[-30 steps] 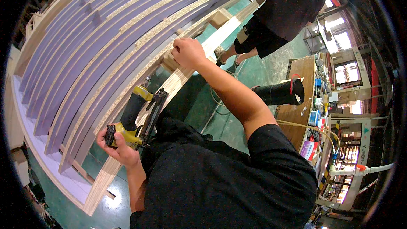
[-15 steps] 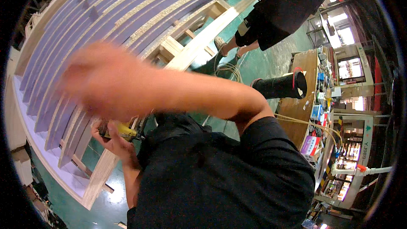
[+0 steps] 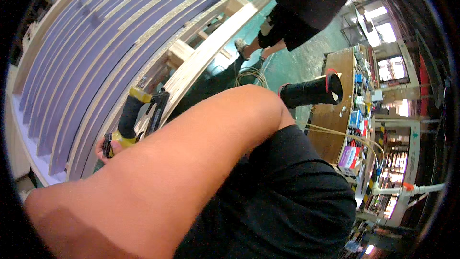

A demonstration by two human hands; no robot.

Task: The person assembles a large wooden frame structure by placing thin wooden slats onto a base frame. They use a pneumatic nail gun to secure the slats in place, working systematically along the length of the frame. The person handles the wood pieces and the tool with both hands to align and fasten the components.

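Observation:
A yellow and black nail gun [image 3: 128, 117] stands tilted beside the wooden frame, its black magazine [image 3: 157, 110] turned to the right. My left hand [image 3: 100, 149] is closed round its lower end, with only some fingers showing. The rest of that hand is hidden behind my raised right forearm [image 3: 158, 163], which crosses close in front from the right and runs to the lower left. My right hand lies beyond the picture's edge.
A large curved frame with purple-grey ribs [image 3: 96, 52] and a pale wooden beam [image 3: 211, 57] fills the upper left. Another person [image 3: 311, 9] stands beyond it. A coiled hose [image 3: 251, 74] lies on the green floor. A cluttered workbench [image 3: 335, 115] and a black tube [image 3: 309, 92] are at right.
My right forearm has swung down and nearer, taking its hand out of the picture. The nail gun has come up into fuller view, still in my left hand.

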